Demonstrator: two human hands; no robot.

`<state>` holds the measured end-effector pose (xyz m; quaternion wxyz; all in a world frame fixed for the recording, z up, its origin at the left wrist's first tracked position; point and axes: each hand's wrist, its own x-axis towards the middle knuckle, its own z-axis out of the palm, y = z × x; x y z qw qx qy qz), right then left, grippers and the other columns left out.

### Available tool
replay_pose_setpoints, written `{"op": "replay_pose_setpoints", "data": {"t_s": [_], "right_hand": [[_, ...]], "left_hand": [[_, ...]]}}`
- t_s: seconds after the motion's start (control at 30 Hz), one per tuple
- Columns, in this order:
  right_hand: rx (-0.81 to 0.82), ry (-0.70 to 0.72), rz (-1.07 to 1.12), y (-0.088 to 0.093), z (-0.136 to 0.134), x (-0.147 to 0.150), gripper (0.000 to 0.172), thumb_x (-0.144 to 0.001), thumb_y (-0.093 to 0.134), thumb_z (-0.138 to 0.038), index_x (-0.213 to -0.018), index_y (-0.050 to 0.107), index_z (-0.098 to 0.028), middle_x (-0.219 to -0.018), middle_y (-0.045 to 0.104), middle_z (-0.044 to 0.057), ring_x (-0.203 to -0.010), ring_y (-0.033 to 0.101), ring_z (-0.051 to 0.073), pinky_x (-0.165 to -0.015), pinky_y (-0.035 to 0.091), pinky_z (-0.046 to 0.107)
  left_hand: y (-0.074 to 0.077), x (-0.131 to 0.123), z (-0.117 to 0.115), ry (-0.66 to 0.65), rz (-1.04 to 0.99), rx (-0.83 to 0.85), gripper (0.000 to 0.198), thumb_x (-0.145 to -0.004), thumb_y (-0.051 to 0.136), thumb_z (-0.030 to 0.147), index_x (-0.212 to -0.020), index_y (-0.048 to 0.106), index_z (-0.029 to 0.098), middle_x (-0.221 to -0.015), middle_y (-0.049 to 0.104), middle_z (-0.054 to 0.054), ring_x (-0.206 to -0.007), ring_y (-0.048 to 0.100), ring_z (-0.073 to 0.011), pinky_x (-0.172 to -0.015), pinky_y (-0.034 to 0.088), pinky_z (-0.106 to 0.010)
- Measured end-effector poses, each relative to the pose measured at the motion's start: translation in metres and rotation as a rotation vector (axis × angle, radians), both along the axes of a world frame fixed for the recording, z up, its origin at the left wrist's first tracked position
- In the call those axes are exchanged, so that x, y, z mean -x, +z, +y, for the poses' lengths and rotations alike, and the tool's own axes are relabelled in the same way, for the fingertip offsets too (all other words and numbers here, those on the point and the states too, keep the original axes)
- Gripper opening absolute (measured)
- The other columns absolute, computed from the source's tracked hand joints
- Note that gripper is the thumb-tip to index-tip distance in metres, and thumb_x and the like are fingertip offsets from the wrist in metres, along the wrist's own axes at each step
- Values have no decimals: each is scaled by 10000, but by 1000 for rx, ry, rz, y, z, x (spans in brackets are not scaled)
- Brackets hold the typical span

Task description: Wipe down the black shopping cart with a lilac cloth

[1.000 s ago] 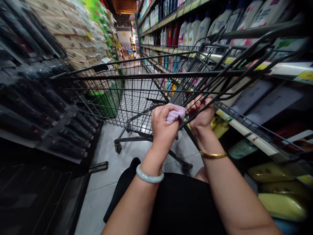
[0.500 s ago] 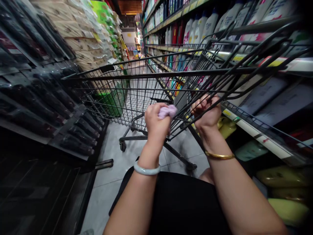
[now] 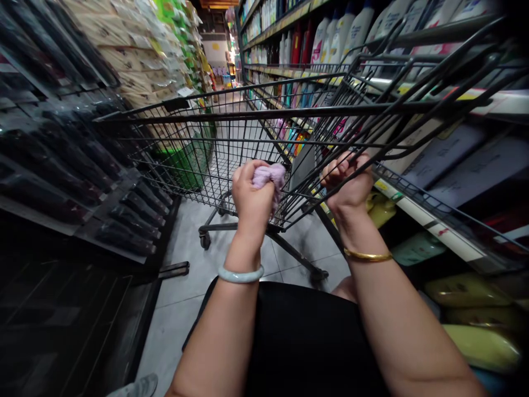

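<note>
While your right hand [image 3: 349, 184] stays clenched around a wire of the black cart [image 3: 194, 149], your left hand [image 3: 251, 196] grips the lilac cloth [image 3: 268, 175] bunched tight against the cart's near mesh. The cloth now sits further left along the wires than a second ago.

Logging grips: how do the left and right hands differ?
The left hand is fisted around a lilac cloth; the right hand, clothless, grips a bar of the black wire cart. The left wrist wears a pale green bangle, the right a gold bangle. Both hands are shut at the cart.
</note>
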<state>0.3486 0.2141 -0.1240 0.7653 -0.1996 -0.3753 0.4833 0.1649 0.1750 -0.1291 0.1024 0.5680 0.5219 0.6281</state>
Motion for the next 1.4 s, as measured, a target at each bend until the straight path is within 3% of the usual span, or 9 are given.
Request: {"op": "replay_pose_setpoints", "data": {"t_s": [0.1, 0.17, 0.23, 0.37, 0.43, 0.7, 0.8, 1.13, 1.4], "right_hand": [[-9, -17, 15, -1, 1, 0, 529, -887, 611, -607, -613, 324, -256, -531, 200, -82, -434, 153, 91, -422, 156, 272], [-22, -17, 22, -1, 1, 1, 519, -882, 616, -592, -617, 322, -256, -532, 202, -83, -435, 150, 90, -422, 158, 267], [-22, -13, 22, 0, 0, 1, 518, -882, 621, -589, -622, 320, -257, -536, 208, -84, -439, 159, 92, -423, 168, 265], [13, -12, 13, 3, -3, 1, 543, -903, 611, -616, -624, 313, -258, -538, 200, -86, -449, 150, 95, -422, 155, 263], [17, 1, 15, 3, -3, 1, 547, -908, 608, -616, -620, 310, -257, -534, 198, -87, -451, 141, 96, -424, 147, 262], [6, 11, 39, 2, -3, 1, 531, -879, 647, -576, -623, 308, -256, -526, 232, -89, -449, 163, 95, -432, 166, 263], [10, 2, 27, 4, -6, 2, 478, -876, 616, -524, -609, 325, -256, -512, 242, -84, -449, 166, 96, -436, 151, 267], [30, -8, -9, 4, -5, 1, 559, -900, 604, -615, -597, 313, -245, -531, 195, -76, -446, 151, 96, -417, 179, 251], [24, -7, 10, 5, -6, 2, 526, -872, 648, -588, -604, 346, -250, -508, 241, -88, -431, 188, 88, -402, 202, 226]], "left_hand": [[2, -28, -15, -175, 166, -66, 370, -722, 672, 6, -967, 750, 272, -1070, 692, -17, -1065, 635, -214, -969, 511, -346], [6, -38, -21, -186, 290, -111, 371, -747, 698, 22, -1005, 762, 282, -1102, 682, -31, -1089, 626, -228, -995, 505, -368], [10, -32, -21, -107, 307, -146, 359, -774, 692, 31, -1023, 764, 280, -1115, 674, -36, -1103, 619, -231, -1003, 495, -375], [16, 3, -8, 190, 104, -151, 349, -771, 692, 26, -1028, 743, 255, -1131, 658, -26, -1125, 598, -217, -1053, 475, -373], [16, 13, -3, 260, 40, -109, 355, -762, 704, 24, -1029, 733, 257, -1136, 649, -23, -1117, 592, -210, -1069, 471, -365], [3, -38, -20, -48, 177, -53, 333, -794, 687, 44, -1028, 736, 277, -1131, 697, -38, -1134, 631, -231, -1041, 511, -375], [5, -44, -25, -143, 203, -57, 331, -800, 699, 59, -1040, 741, 283, -1135, 708, -39, -1135, 641, -226, -1037, 522, -377], [0, -12, -5, 55, -4, 65, 357, -720, 676, 6, -943, 718, 282, -1036, 695, -11, -1054, 634, -221, -964, 517, -351], [1, -16, -8, -19, 25, 53, 366, -710, 673, 1, -943, 732, 277, -1073, 711, -2, -1082, 645, -212, -971, 515, -341]]}}
